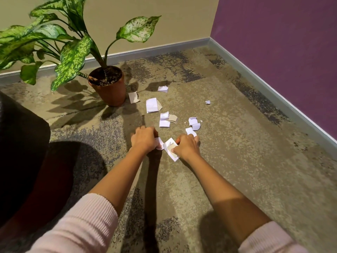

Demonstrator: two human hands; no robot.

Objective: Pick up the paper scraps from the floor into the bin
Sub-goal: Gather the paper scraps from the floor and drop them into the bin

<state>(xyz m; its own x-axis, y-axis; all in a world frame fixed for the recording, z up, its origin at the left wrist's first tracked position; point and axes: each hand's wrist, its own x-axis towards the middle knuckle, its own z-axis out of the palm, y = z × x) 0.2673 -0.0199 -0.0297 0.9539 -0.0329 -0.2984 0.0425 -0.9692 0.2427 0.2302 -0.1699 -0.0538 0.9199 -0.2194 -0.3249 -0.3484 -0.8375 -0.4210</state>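
Note:
Several white and tan paper scraps (152,105) lie scattered on the carpet in front of me. My left hand (145,138) is closed low on the floor, with a small white scrap (160,143) showing under its fingers. My right hand (186,146) grips a bunch of white and tan scraps (171,148), held by thumb and fingers, and its fingertips touch another scrap (190,132). A tiny crumpled ball of paper (207,102) lies apart to the right. A dark rounded shape (21,143) at the left edge may be the bin; I cannot tell.
A potted plant in a brown pot (111,90) stands just left of the scraps, its leaves spreading left. A beige wall with grey skirting (145,50) runs behind, and a purple wall (282,52) closes the right side. Patterned carpet (237,161) covers the floor.

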